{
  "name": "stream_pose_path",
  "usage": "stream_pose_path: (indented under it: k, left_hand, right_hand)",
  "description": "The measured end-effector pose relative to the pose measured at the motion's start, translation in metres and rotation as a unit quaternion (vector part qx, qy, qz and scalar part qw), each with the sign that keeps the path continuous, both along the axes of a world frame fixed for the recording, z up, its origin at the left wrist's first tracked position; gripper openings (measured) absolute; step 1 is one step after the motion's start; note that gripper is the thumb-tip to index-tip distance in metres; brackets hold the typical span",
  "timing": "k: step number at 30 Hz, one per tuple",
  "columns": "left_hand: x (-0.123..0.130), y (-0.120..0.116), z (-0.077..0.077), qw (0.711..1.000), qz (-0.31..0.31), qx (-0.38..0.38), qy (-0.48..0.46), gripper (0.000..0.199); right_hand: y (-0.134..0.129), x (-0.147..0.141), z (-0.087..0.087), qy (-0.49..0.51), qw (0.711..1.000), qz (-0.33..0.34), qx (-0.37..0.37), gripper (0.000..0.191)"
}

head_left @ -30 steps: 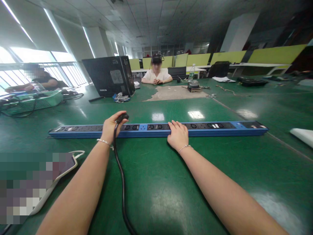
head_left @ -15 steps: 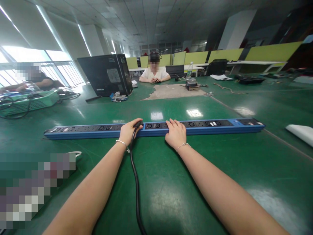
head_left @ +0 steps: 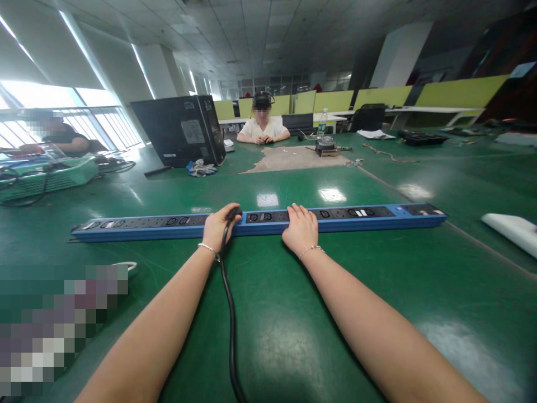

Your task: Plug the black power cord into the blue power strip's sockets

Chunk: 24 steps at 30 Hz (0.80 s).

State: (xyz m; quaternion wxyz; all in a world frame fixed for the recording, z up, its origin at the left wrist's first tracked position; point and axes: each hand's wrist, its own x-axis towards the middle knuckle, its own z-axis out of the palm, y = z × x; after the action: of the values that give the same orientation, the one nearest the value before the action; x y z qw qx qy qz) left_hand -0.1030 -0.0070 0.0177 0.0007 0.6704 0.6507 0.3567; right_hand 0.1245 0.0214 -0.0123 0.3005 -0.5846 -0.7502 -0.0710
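Note:
A long blue power strip [head_left: 138,232] with black sockets lies across the green table in the head view. My left hand [head_left: 218,226] is closed around a black plug [head_left: 234,214] at the strip, left of its middle. From the plug a black cable [head_left: 230,313] runs down toward the bottom edge. Whether the plug sits in a socket is hidden by my fingers. My right hand [head_left: 301,228] rests on the strip right of its middle, fingers over the top face and thumb at the near side, holding it.
A black computer case [head_left: 180,131] and gloves [head_left: 201,168] stand beyond the strip. Further back are a person [head_left: 263,127], a bottle [head_left: 323,122] and a metal device [head_left: 325,146]. A green basket [head_left: 54,176] is at the left, a white object [head_left: 512,230] at the right.
The view has shifted slightly, so the strip and hands appear a little further left. The cable near my left wrist has swung left. Both hands keep their places on the strip.

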Motion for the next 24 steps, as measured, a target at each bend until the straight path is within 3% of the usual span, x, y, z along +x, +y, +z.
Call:
stream_pose_path:
  k: [3,5,9,14,24]
  left_hand:
    - [-0.002,0.001,0.011,0.986,0.031,0.099,-0.127,0.035]
    - [0.006,0.002,0.020,0.981,0.016,0.112,-0.159,0.036]
    - [0.049,0.010,0.025,0.991,-0.082,0.004,-0.104,0.036]
    - [0.098,0.026,0.021,0.995,-0.070,-0.072,-0.004,0.037]
    - [0.111,0.026,0.021,0.991,-0.033,-0.081,0.097,0.034]
  right_hand:
    - [0.002,0.002,0.001,0.024,1.000,0.016,0.000,0.050]
    - [0.004,0.005,0.003,0.043,0.999,0.031,-0.001,0.047]
    - [0.008,0.014,0.009,0.081,0.995,0.056,-0.009,0.045]
    - [0.010,0.018,0.011,0.135,0.990,0.050,-0.013,0.048]
    - [0.008,0.014,0.013,0.124,0.992,0.037,-0.014,0.047]
